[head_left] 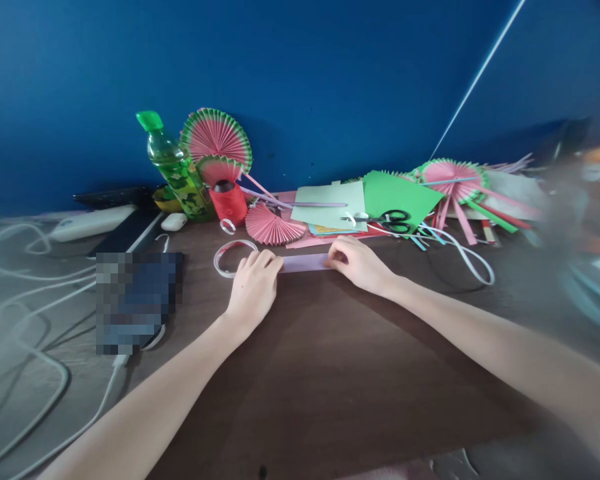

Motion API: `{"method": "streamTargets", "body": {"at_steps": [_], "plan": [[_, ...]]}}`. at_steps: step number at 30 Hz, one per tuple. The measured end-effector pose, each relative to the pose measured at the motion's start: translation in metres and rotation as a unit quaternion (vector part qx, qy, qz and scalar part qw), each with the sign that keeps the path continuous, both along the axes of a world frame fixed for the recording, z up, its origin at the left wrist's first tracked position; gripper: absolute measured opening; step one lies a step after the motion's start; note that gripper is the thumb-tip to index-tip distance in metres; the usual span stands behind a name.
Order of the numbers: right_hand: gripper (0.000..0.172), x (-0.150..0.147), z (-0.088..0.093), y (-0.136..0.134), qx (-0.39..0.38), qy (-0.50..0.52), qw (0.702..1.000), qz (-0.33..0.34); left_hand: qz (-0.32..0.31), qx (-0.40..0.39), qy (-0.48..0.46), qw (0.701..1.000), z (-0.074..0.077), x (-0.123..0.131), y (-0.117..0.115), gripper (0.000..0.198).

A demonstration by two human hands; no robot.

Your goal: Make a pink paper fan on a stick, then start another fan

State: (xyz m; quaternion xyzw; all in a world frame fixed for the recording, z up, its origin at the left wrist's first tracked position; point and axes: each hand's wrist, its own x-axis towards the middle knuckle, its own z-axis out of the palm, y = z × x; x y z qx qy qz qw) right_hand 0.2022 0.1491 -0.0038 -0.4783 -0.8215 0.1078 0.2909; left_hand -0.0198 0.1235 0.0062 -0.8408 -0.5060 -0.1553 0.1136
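Note:
A purple paper strip [305, 263] lies flat across the dark brown table between my two hands. My left hand [254, 287] has its fingers bent and closed on the strip's left end. At the right end, my right hand [357, 264] pinches the strip between thumb and fingers. The fingertips cover both ends of the paper. Right beside my left hand lies a roll of clear tape [220, 267], partly behind the fingers. Just beyond the strip sit a pink folded paper fan [275, 225] and a red spool of thread [229, 203].
Black-handled scissors [395, 221] rest on green paper [400, 197] and pale sheets at the back. Paper fan wheels [217, 137] and a green bottle [175, 167] stand by the blue wall. A blurred-out phone [143, 300] and white cables [55, 363] occupy the left.

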Motion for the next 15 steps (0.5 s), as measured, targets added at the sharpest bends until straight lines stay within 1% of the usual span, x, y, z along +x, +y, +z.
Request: {"method": "streamTargets", "body": {"at_steps": [4, 6, 11, 15], "plan": [[0.017, -0.0007, 0.0001, -0.0023, -0.009, -0.020, 1.000, -0.021, -0.017, -0.007, -0.017, 1.000, 0.0002, -0.0008, 0.0004, 0.014], [0.015, 0.0007, -0.0001, -0.0030, -0.015, -0.027, 0.999, -0.019, -0.022, -0.006, -0.023, 0.999, 0.0005, -0.0007, 0.0008, 0.016], [0.014, 0.0069, 0.0010, -0.0018, -0.001, -0.023, 0.999, 0.038, -0.012, -0.007, -0.017, 1.000, 0.0013, -0.0005, 0.0012, 0.022], [0.011, 0.0080, 0.0010, -0.0006, 0.013, -0.017, 0.998, 0.057, 0.003, -0.008, -0.007, 1.000, 0.0012, -0.0010, 0.0020, 0.022]]}}
